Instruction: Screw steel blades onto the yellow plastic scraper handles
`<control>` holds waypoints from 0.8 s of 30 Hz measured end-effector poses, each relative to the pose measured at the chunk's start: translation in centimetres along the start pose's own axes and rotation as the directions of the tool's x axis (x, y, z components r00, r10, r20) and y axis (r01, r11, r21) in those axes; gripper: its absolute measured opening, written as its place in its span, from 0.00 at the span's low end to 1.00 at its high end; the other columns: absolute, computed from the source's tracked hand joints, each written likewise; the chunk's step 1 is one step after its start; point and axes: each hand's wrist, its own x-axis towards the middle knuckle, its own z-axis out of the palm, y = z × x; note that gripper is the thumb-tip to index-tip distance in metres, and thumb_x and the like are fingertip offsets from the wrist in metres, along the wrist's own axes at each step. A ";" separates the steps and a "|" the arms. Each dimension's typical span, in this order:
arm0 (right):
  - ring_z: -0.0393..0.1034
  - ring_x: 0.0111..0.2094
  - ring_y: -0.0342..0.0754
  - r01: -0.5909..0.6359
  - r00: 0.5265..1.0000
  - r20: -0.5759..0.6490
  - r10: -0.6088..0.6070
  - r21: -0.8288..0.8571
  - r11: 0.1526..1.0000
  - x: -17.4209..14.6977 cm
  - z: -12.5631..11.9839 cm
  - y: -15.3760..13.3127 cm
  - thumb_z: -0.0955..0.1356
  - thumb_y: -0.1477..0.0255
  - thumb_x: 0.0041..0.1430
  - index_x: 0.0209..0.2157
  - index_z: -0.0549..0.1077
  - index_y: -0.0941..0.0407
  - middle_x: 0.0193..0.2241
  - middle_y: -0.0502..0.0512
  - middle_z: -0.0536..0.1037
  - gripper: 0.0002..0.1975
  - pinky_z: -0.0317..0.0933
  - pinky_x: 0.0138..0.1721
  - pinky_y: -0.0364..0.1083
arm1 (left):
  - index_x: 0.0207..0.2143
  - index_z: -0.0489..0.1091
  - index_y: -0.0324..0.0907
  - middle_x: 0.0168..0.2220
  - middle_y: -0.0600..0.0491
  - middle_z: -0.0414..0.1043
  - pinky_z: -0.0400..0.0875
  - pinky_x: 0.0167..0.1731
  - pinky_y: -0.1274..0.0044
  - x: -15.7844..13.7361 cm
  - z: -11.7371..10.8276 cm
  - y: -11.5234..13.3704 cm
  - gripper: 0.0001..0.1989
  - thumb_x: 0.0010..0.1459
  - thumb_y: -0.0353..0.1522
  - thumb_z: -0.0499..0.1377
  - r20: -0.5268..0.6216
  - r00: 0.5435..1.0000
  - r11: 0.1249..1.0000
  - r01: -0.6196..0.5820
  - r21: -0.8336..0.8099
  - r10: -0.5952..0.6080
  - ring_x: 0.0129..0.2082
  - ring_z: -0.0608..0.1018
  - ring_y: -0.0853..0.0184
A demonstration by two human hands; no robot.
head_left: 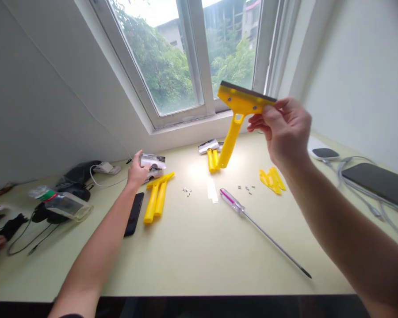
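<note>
A screwdriver (234, 203) lies on the bench (192, 256); above it, the right hand (290, 128) pinches a yellow scraper (243, 104). Left of the screwdriver lie yellow handles (151, 207); beyond it, farther left, the left hand (136, 172) touches packets (154, 160), its fingers' grip unclear.

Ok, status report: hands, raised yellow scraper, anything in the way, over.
Right hand gripping the yellow scraper by one end of its head, raised. Left hand at the packaging, hold unclear. Screwdriver on table; nothing seen blocking the scraper.
</note>
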 end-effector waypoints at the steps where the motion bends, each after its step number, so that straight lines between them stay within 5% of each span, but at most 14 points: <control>1: 0.71 0.25 0.43 -0.012 1.000 0.008 0.012 -0.005 1.000 0.0 0.1 0.2 0.67 0.68 0.62 0.33 0.63 0.52 0.25 0.49 0.74 0.08 0.68 0.31 0.47 | 0.64 0.57 0.47 0.50 0.49 0.75 0.69 0.45 0.74 0.7 0.1 -1.0 0.33 0.56 0.34 0.59 0.000 1.000 0.999 0.027 0.022 -0.027 0.46 0.77 0.60; 5: 0.73 0.29 0.44 -0.035 0.998 0.056 0.038 -0.037 0.999 -0.2 0.8 0.6 0.68 0.63 0.61 0.33 0.61 0.52 0.25 0.48 0.73 0.12 0.69 0.32 0.47 | 0.49 0.73 0.39 0.46 0.45 0.77 0.71 0.42 0.72 1.3 0.6 -4.3 0.19 0.53 0.30 0.61 0.111 0.985 0.986 0.122 0.113 -0.135 0.44 0.78 0.56; 10: 0.72 0.27 0.43 -0.035 0.995 0.094 0.041 -0.057 0.998 -0.6 1.2 0.5 0.68 0.60 0.61 0.32 0.62 0.51 0.26 0.49 0.74 0.13 0.71 0.32 0.48 | 0.45 0.74 0.38 0.45 0.45 0.76 0.72 0.45 0.67 1.0 1.4 -5.8 0.15 0.57 0.35 0.64 0.154 0.958 0.957 0.210 0.198 -0.242 0.46 0.78 0.56; 15: 0.73 0.28 0.44 -0.057 0.993 0.098 0.062 -0.054 0.997 -0.7 1.0 0.8 0.68 0.63 0.61 0.33 0.62 0.52 0.26 0.49 0.74 0.11 0.71 0.33 0.47 | 0.54 0.67 0.39 0.52 0.46 0.69 0.74 0.46 0.63 1.6 2.3 -4.7 0.18 0.64 0.38 0.59 0.215 0.925 0.941 0.273 0.199 -0.314 0.48 0.75 0.60; 24: 0.74 0.25 0.45 -0.091 0.989 0.113 0.093 -0.020 0.996 -1.2 1.5 1.3 0.71 0.64 0.58 0.32 0.64 0.52 0.22 0.46 0.74 0.11 0.72 0.32 0.48 | 0.54 0.67 0.39 0.53 0.45 0.69 0.74 0.46 0.63 2.0 5.6 0.0 0.19 0.64 0.38 0.59 0.328 0.892 0.939 0.341 -0.038 -0.310 0.48 0.75 0.60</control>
